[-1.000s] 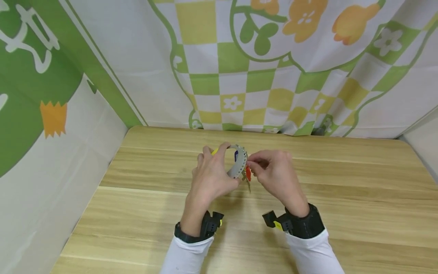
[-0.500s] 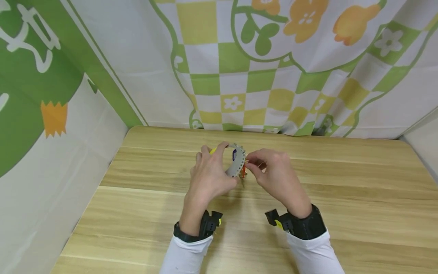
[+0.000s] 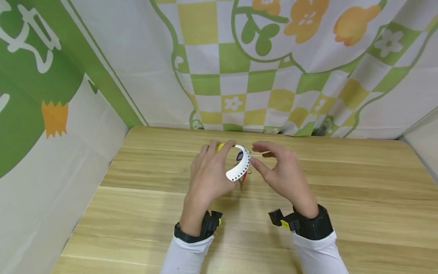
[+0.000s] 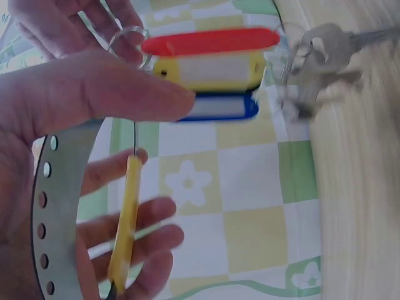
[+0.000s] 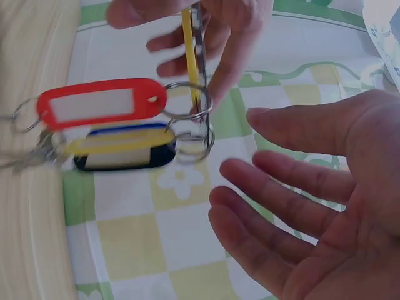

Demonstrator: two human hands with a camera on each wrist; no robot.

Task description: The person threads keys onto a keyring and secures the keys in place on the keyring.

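Observation:
My left hand [image 3: 209, 173] grips a curved metal key holder [image 3: 242, 167], a crescent-shaped plate with a row of holes along its outer edge. A yellow strip [image 4: 127, 219] lies by its fingers. Red [image 5: 140, 107], yellow [image 4: 209, 70], blue [image 4: 252, 107] and black [image 5: 164, 156] key tags hang on split rings [image 5: 200, 100] at the plate's edge. Keys [image 4: 328, 47], blurred, dangle from the tags' other ends. In the left wrist view, the left thumb overlaps the tags. My right hand [image 3: 285, 175] is just right of the plate, fingers parted and holding nothing.
Below the hands lies a wood-grain table [image 3: 143, 220]. A green, white and yellow checkered curtain [image 3: 236, 83] hangs behind its far edge, and a printed cloth [image 3: 89, 125] covers the left side.
My right hand has let go near the red tag, spread its fingers and drawn back to the right. The key holder has turned in my left hand, its face now brighter.

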